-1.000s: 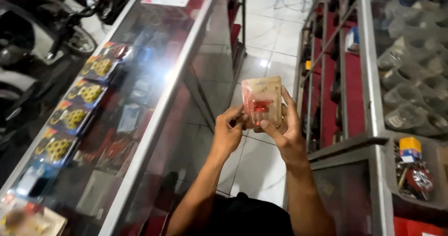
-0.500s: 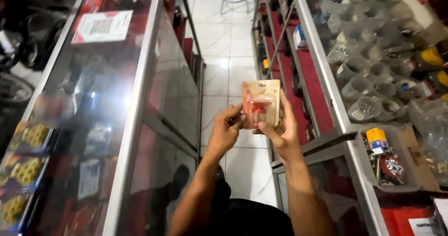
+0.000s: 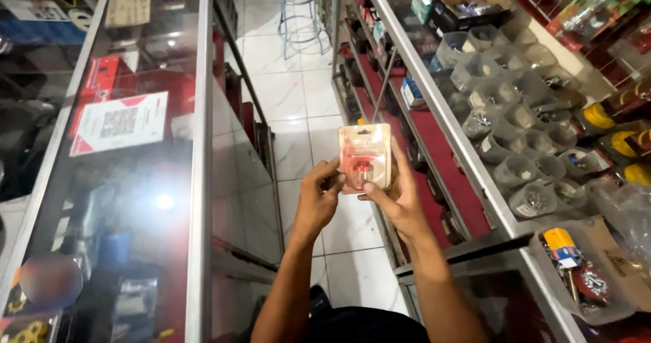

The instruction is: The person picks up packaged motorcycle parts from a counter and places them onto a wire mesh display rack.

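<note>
I hold a small blister pack (image 3: 365, 154) with a red part inside, upright in front of me over the tiled aisle. My left hand (image 3: 319, 197) grips its lower left corner with thumb and fingers. My right hand (image 3: 399, 197) cradles it from below and behind on the right side. Both forearms reach up from the bottom of the view.
A long glass display counter (image 3: 135, 153) runs down my left, with a printed card (image 3: 121, 121) on top. A second glass case (image 3: 434, 106) runs on the right, with several clear bins of small hardware (image 3: 515, 119) behind it. A metal stool (image 3: 298, 11) stands far down the white tiled aisle (image 3: 291, 99).
My view has swung from the left counter toward the aisle and right shelves. Both hands keep the same hold on the pack, which stays upright in front of me.
</note>
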